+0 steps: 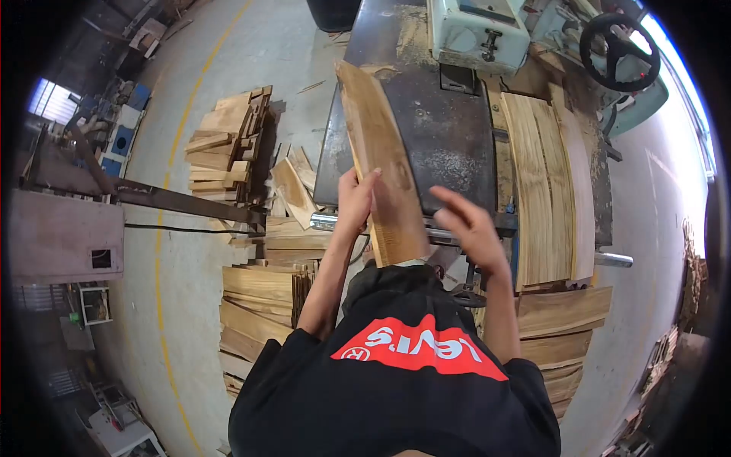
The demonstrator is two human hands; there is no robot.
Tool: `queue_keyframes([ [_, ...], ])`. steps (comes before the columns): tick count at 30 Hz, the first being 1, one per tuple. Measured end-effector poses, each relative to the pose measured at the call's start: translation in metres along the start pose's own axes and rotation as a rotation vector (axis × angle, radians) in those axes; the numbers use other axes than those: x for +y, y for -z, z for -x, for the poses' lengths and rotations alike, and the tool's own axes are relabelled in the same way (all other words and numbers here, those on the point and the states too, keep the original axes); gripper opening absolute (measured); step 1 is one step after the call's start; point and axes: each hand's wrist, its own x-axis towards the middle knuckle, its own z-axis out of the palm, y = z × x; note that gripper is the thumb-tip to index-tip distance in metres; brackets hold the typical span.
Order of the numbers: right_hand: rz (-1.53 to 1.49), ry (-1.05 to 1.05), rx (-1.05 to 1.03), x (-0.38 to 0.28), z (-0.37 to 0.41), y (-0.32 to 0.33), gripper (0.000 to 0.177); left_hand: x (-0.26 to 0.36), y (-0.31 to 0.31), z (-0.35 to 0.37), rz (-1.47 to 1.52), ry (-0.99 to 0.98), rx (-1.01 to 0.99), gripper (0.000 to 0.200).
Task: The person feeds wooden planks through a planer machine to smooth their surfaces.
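My left hand (356, 199) grips the left edge of a long wooden board (381, 152), which rises tilted over the dark metal machine table (449, 137). The board's near end rests against my waist. My right hand (468, 221) hovers just to the right of the board, fingers apart and holding nothing. A pale green machine head (476, 30) stands at the far end of the table.
Thin wooden slats (544, 190) lie on the right side of the machine. Stacked boards (228, 145) sit on the concrete floor at left, more boards (259, 305) by my left leg and others (563, 320) at right. A black handwheel (618, 49) is at top right.
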Motion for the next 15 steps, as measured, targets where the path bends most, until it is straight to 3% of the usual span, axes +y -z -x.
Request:
queue_keyframes([
  [2,0.082,0.069,-0.106,-0.010,0.007,-0.027,0.069,0.002,-0.004,0.003,-0.026,-0.013,0.039,0.025],
  [3,0.182,0.109,-0.099,-0.011,0.009,-0.041,0.071,0.003,0.002,0.006,-0.090,0.092,-0.015,0.027],
  [6,0.449,0.185,-0.035,0.000,0.010,-0.065,0.078,-0.011,-0.005,0.013,0.042,0.052,-0.057,0.027],
  [8,0.570,0.179,0.059,0.017,0.006,-0.068,0.086,-0.020,-0.002,0.016,0.200,0.178,-0.067,0.027],
  [12,0.911,-0.092,0.327,0.054,0.007,-0.052,0.090,-0.053,0.026,0.008,0.400,0.356,-0.117,0.029],
  [13,0.855,-0.193,0.337,0.052,0.009,-0.047,0.084,-0.061,0.035,0.003,0.452,0.330,-0.202,0.033],
  [15,0.391,-0.243,0.266,0.085,0.006,-0.041,0.076,-0.070,0.033,0.006,0.681,0.491,-0.161,0.035],
])
